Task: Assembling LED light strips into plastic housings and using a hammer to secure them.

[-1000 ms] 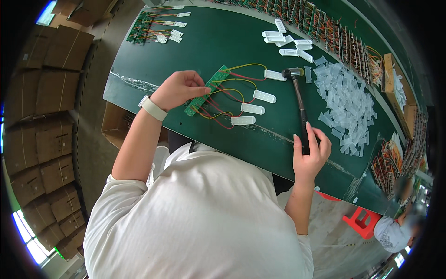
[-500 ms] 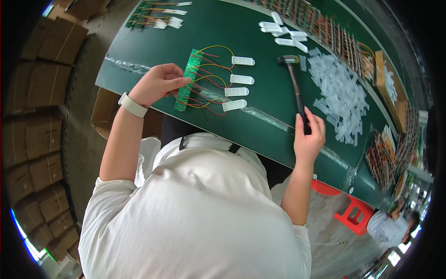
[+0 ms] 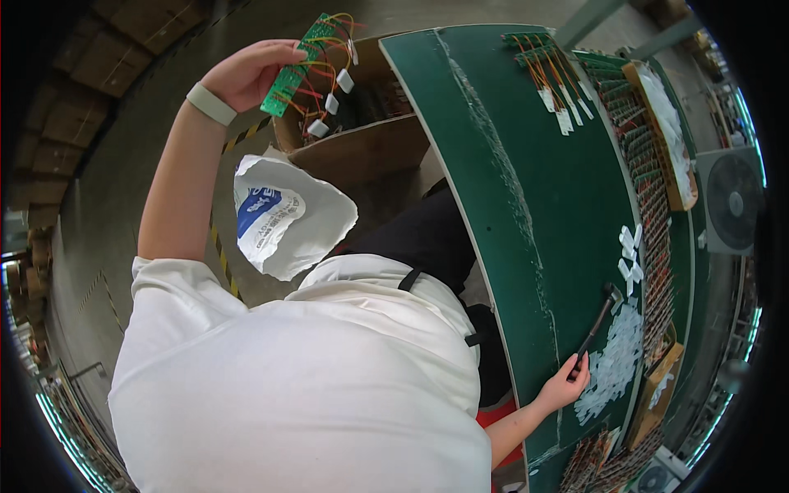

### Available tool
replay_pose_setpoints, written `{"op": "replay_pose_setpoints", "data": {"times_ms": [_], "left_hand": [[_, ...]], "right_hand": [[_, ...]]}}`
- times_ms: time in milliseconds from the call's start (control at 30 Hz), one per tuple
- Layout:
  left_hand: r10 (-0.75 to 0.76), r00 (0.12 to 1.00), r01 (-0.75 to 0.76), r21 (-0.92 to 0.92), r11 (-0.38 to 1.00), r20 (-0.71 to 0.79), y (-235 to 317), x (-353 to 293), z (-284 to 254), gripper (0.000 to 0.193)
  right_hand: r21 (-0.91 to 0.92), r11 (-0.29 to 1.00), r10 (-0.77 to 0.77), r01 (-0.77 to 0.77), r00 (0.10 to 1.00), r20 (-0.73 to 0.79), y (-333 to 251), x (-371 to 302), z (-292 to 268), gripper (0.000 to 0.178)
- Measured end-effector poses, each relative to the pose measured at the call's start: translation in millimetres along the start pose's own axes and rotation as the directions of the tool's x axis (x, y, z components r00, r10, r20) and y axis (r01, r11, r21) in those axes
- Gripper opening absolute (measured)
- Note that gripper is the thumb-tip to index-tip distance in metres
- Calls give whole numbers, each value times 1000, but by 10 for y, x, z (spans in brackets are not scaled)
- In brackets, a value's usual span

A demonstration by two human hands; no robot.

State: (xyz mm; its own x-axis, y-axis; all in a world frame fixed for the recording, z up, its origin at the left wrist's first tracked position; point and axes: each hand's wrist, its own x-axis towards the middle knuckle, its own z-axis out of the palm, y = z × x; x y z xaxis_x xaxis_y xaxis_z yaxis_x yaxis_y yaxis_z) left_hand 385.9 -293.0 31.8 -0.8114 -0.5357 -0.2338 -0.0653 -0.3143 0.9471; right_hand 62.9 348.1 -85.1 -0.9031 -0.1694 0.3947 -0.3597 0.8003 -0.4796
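My left hand [image 3: 246, 76] pinches the edge of a long green circuit board [image 3: 288, 86], raised off the table at the upper left. Red and yellow wires run from the board to several white plastic end pieces [image 3: 331, 103], which dangle in front of an open cardboard box [image 3: 362, 152]. Dark contents lie in the box but are hard to make out. Far to the right, my right hand [image 3: 565, 386] is closed round the handle of a hammer [image 3: 595, 327]. The hammer's head is beside a heap of translucent strips [image 3: 612, 357] on the green table [image 3: 501, 238].
More wired boards [image 3: 538, 57] lie at the table's far end. White pieces [image 3: 630, 255] lie past the hammer head, alongside long rows of boards [image 3: 641, 181]. A torn white sack [image 3: 320, 226] stands beside my lap. Stacked cartons [image 3: 115, 49] line the left side.
My view has swung left. The left hand has lifted the board with its wires off the table and carried it left to the cardboard box. The right hand still grips the hammer.
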Motion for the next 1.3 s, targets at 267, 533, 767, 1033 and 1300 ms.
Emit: {"op": "replay_pose_setpoints", "data": {"times_ms": [267, 533, 767, 1033, 1300], "left_hand": [[-92, 904, 182, 180, 967, -418, -446, 695, -474, 30], [-387, 831, 309, -248, 918, -399, -1714, 2293, -287, 29], [-466, 768, 385, -264, 884, -439, -2905, 3678, -245, 23], [-576, 677, 463, -342, 817, -458, -3991, 3821, -750, 25], [-602, 709, 593, -152, 791, -368, -4124, 3679, -822, 35]], "right_hand": [[-126, 991, -48, 50, 999, 22, 59, 33, -39, 31], [-222, 975, -12, 15, 1000, 19, 66, -4, -87, 33], [-210, 978, 15, -10, 1000, 22, -4, -25, -56, 31], [-227, 973, 41, -39, 999, 2, 53, -37, -84, 30], [-205, 978, -32, 25, 999, -34, -95, -90, -84, 28]]}}
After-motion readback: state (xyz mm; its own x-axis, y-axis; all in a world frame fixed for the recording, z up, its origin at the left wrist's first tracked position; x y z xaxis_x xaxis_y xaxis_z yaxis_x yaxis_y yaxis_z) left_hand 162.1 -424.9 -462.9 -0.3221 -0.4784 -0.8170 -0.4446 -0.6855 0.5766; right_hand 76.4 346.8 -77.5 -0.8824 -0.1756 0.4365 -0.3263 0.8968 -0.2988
